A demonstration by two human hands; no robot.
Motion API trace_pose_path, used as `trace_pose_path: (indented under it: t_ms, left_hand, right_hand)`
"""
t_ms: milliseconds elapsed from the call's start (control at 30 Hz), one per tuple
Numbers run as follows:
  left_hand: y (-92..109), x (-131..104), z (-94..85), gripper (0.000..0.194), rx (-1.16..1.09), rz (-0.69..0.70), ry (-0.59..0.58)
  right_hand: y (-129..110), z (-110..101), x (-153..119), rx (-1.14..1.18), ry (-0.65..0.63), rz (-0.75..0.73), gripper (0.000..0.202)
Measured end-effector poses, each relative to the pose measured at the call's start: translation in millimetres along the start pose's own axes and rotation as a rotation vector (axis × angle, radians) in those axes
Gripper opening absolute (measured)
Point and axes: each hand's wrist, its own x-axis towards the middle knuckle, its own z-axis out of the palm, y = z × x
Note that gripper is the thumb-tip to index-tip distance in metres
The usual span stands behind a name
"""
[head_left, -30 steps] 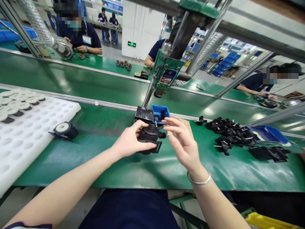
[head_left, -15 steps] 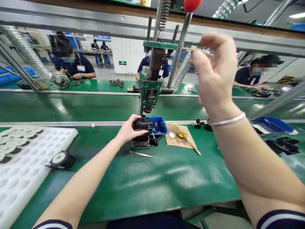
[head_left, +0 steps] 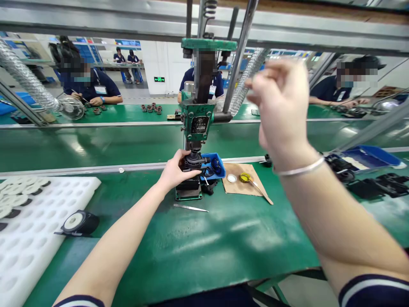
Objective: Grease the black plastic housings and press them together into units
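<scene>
My left hand [head_left: 175,174] is wrapped round a black pump housing [head_left: 194,161] with a spout on top and one at its side. The housing sits on the base [head_left: 188,194] of a green hand press [head_left: 198,123], and the ram's lower end meets its top or stands just above it. My right hand [head_left: 281,102], blurred, is raised to the right of the press's metal lever [head_left: 240,55]. Its fingers are loosely curled and nothing shows in them. The lever's upper end is out of view.
Metal tweezers [head_left: 191,208] lie before the press. Behind is a blue bin [head_left: 219,168]; cardboard [head_left: 234,187] carries a yellow pot [head_left: 244,177] and brush [head_left: 262,194]. Left are a white foam tray [head_left: 41,238] and a black round part [head_left: 81,222]. Co-workers sit across the bench.
The pump housing has shifted slightly under the ram, and the gap between them has closed or narrowed. My right hand has moved a little down in view. The lever's red knob has left the view.
</scene>
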Motion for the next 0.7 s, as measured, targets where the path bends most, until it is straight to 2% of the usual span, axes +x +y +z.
trace_pose_path:
  t_ms: [33, 67, 133, 233, 300, 400, 700]
  left_hand:
    - [-1, 0, 0.4, 0.066, -0.004, -0.003, 0.007]
    - [-2, 0, 0.8, 0.066, -0.008, -0.006, 0.011]
    - [-3, 1, 1.5, 0.066, -0.009, -0.002, 0.01]
    - [-4, 1, 1.8, 0.065, -0.008, 0.008, -0.001]
    - [-4, 1, 1.9, 0.063, -0.021, 0.001, -0.007]
    - [-3, 2, 2.8, 0.062, -0.039, -0.016, -0.009]
    - [-7, 3, 6.1, 0.063, -0.077, -0.037, -0.005]
  right_hand:
    - [15, 1, -27, -0.012, 0.048, 0.056, 0.026]
    - [29, 4, -53, -0.023, 0.018, 0.149, 0.024]
    - [53, 14, -97, 0.009, -0.281, 0.342, 0.036]
    - [71, 35, -126, 0.062, -0.553, 0.31, 0.06]
    - [73, 48, -125, 0.07, -0.637, 0.248, 0.06]
    - [70, 56, -115, 0.085, -0.677, 0.219, 0.048]
    - [64, 51, -103, -0.01, -0.705, 0.159, 0.046]
